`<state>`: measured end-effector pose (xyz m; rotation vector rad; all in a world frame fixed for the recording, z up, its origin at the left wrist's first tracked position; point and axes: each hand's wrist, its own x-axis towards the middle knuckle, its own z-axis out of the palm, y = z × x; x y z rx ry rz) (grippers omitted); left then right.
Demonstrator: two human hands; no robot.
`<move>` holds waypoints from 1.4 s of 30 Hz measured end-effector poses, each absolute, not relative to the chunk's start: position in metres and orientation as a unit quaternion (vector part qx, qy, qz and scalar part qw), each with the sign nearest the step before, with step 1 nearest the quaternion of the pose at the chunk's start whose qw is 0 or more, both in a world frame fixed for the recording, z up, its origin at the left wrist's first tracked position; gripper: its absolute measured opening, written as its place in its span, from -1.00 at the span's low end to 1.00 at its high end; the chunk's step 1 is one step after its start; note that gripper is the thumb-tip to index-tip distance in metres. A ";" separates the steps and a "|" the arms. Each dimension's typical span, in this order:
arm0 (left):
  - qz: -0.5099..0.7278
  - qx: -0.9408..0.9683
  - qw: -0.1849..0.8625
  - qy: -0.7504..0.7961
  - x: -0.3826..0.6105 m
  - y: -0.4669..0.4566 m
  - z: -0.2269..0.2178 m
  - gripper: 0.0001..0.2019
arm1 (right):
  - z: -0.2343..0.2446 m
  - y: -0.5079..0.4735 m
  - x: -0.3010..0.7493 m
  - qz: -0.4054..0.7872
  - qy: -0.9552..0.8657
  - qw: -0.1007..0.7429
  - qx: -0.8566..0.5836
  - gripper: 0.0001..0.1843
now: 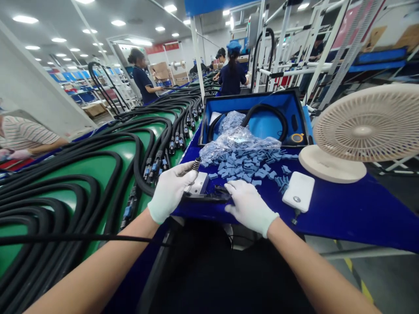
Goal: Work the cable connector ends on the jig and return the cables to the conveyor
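Note:
My left hand (173, 187), in a white glove, is closed in a pinch on a small black ribbed fitting (196, 163) that points upward. Below it sits a grey metal block (200, 184) with holes in its face. Along the near table edge, beside the block, lies a long black part (204, 197). At the right end of that part is my right hand (247, 204), also gloved, its fingers and thumb curled around the dark end, which is partly hidden. Just beyond both hands spreads a pile of small blue plastic clips (244, 165).
A clear plastic bag (237, 135) lies against a blue bin (262, 120) holding a black hose. To the right are a white power bank (298, 192) and a beige fan (363, 126). Thick black hoses (108, 161) cover the green conveyor on the left. Several co-workers are farther off.

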<state>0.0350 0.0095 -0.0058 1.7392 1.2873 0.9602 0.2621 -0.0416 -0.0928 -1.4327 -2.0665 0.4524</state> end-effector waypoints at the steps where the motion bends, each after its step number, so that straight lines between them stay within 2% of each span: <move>1: 0.365 0.692 0.377 0.495 0.035 0.008 -0.005 -0.45 | -0.092 -0.046 0.259 0.215 -0.755 0.320 -0.531 -0.28; 3: 0.324 0.731 0.371 0.472 0.035 0.005 -0.006 -0.52 | -0.089 -0.055 0.250 0.342 -0.690 0.393 -0.502 -0.21; 5: 0.268 0.778 0.360 0.440 0.034 0.003 -0.009 -0.58 | -0.088 -0.061 0.240 0.457 -0.605 0.453 -0.469 -0.39; 7: 0.212 0.818 0.352 0.402 0.033 0.004 -0.014 -0.64 | -0.088 -0.063 0.232 0.516 -0.547 0.482 -0.450 -0.52; 9: 0.167 0.843 0.348 0.374 0.034 0.007 -0.019 -0.68 | -0.089 -0.061 0.229 0.528 -0.526 0.491 -0.452 -0.46; 15: 0.074 0.876 0.321 0.352 0.040 0.012 -0.029 -0.70 | -0.092 -0.056 0.231 0.560 -0.514 0.448 -0.470 -0.06; 23: 0.108 0.932 0.268 0.217 0.036 0.012 -0.040 -0.75 | -0.090 -0.059 0.238 0.528 -0.597 0.449 -0.405 0.06; 25: 0.107 0.910 0.321 0.240 0.036 0.015 -0.039 -0.67 | -0.089 -0.062 0.238 0.508 -0.607 0.450 -0.414 0.04; 28: 0.120 0.838 0.441 0.299 0.042 0.017 -0.041 -0.33 | -0.088 -0.067 0.234 0.474 -0.607 0.469 -0.433 0.03; 30: 0.105 0.824 0.479 0.283 0.049 0.017 -0.043 -0.23 | -0.087 -0.070 0.228 0.459 -0.621 0.473 -0.424 0.01; 33: 0.069 0.848 0.473 0.228 0.056 0.012 -0.045 -0.26 | -0.083 -0.071 0.224 0.418 -0.672 0.470 -0.390 -0.10; 36: 0.114 0.881 0.369 0.272 0.042 -0.002 -0.043 -0.17 | -0.081 -0.068 0.231 0.411 -0.672 0.483 -0.382 -0.18; 38: 0.180 0.884 0.275 0.332 0.022 -0.018 -0.043 -0.24 | -0.082 -0.069 0.236 0.447 -0.625 0.498 -0.401 -0.16; 39: 0.210 0.871 0.256 0.363 0.012 -0.028 -0.046 -0.44 | -0.084 -0.071 0.237 0.470 -0.590 0.512 -0.412 -0.15; 40: 0.219 0.844 0.273 0.406 0.002 -0.036 -0.050 -0.71 | -0.087 -0.074 0.235 0.488 -0.552 0.530 -0.419 -0.16; 41: 0.210 0.804 0.324 0.452 -0.005 -0.043 -0.055 -0.82 | -0.089 -0.077 0.232 0.498 -0.517 0.553 -0.422 -0.19; 42: 0.215 0.749 0.404 0.479 -0.009 -0.048 -0.060 -0.81 | -0.092 -0.080 0.227 0.500 -0.500 0.570 -0.420 -0.23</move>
